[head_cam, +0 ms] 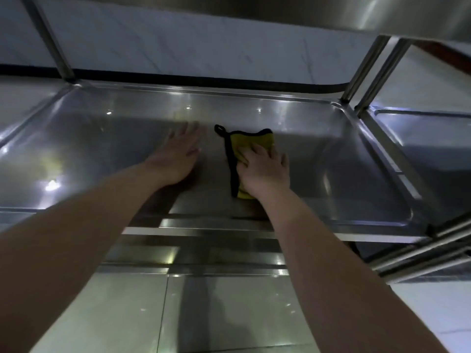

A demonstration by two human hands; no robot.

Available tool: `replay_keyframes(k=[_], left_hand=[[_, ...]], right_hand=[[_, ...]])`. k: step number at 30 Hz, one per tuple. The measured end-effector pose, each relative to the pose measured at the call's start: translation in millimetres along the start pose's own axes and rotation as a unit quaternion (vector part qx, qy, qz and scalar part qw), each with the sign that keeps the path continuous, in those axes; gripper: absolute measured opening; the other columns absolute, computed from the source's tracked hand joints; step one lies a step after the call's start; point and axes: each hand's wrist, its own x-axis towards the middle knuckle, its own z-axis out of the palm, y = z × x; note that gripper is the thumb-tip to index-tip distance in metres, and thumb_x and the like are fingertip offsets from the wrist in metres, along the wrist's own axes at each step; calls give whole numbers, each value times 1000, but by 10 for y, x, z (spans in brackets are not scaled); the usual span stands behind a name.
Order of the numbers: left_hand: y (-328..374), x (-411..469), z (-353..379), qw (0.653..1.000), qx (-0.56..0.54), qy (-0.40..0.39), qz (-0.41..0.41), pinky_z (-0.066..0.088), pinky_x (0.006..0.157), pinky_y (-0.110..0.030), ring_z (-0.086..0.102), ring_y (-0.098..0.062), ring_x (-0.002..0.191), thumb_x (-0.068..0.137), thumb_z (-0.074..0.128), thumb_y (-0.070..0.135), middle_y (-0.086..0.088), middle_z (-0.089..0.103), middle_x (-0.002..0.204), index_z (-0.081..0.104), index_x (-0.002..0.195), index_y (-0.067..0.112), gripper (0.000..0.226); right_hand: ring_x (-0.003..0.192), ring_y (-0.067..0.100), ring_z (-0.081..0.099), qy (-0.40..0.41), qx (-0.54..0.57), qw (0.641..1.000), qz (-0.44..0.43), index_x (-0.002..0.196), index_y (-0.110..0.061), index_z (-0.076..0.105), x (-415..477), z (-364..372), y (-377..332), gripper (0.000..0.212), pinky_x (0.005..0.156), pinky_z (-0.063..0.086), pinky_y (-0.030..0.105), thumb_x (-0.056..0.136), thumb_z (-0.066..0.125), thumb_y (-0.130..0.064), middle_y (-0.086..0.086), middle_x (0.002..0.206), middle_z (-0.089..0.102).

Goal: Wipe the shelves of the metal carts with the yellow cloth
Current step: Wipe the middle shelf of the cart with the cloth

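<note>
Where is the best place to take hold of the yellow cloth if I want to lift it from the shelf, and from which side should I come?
Probably the black hanging loop at the far left corner of the yellow cloth. It sticks out free on the shelf, while the right hand presses flat on most of the rest. Come from above and the left, past the left hand resting flat beside it.

Yellow cloth (251,141) flat mid shelf (331,149)

Polished metal, soft cloth

The shelf (318,154) is seen as smooth, glossy steel with bright light spots mirrored in it; the yellow cloth (251,141) looks matt and soft, edged in black fabric; the floor tiles (122,314) below are shiny and smooth.
</note>
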Motion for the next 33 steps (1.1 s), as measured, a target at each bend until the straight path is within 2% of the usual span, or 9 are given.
replay_keyframes(k=[2,6,11,14,19,21,25,31,33], left_hand=[[-412,-320,-182,996,78,0,-52,-4,119,-34,-4,-20,149,104,31,21,-3,3,162,15,155,19,53],[-961,-689,-435,979,126,-15,-159,-2,120,-41,-5,-16,149,104,26,33,4,3,163,17,154,26,51],[-1072,-674,-364,977,128,-21,-167,2,119,-45,2,-12,149,104,21,39,11,2,162,13,154,30,52],[-1104,-689,-365,977,132,-25,-167,1,119,-46,1,-11,149,104,19,39,12,0,162,10,154,31,52],[-1178,-732,-354,977,134,-21,-162,-1,119,-42,-2,-8,148,104,18,35,13,-4,161,2,154,32,52],[-1244,-769,-344,978,131,-20,-160,-2,120,-40,-4,-6,147,104,17,34,14,-6,161,-2,154,31,53],[-1311,-773,-317,977,131,-13,-165,-1,120,-40,-3,-7,147,103,14,41,16,-6,160,0,153,38,52],[-1291,-699,-245,977,134,-2,-164,0,119,-43,-1,-10,148,102,14,43,14,-3,161,3,153,38,53],[-1252,-686,-212,977,138,3,-162,0,119,-45,0,-10,148,101,13,43,15,-2,161,4,153,37,53]], right_hand=[[148,33,7,-6,-3,1000,7,145,-42,32,24,8,-18,48,118,2,52,97,28,-46,-5,159,23],[148,34,5,-9,-25,999,19,148,-41,27,24,27,-74,51,118,0,54,98,24,-46,-4,160,20],[148,36,5,-14,-19,997,67,149,-39,28,79,24,-229,51,118,0,56,98,25,-45,-3,160,20],[147,38,7,-9,-8,994,104,147,-31,34,155,74,-706,50,116,8,57,98,28,-42,2,159,24],[147,35,3,-41,7,997,-67,144,-37,36,120,439,-2100,48,114,3,57,97,30,-46,-2,158,24],[147,35,3,-47,24,994,-98,143,-38,37,135,501,-2259,47,111,-2,59,97,31,-45,-3,158,24],[140,32,23,-25,17,996,-84,138,-39,42,448,331,-1558,42,111,12,55,96,34,-39,-1,154,29],[133,36,31,6,14,988,154,138,-32,44,671,-134,170,43,111,25,55,97,34,-36,12,147,39],[140,35,24,7,-3,980,198,143,-35,38,633,-162,304,48,114,17,58,96,32,-37,9,153,34]])
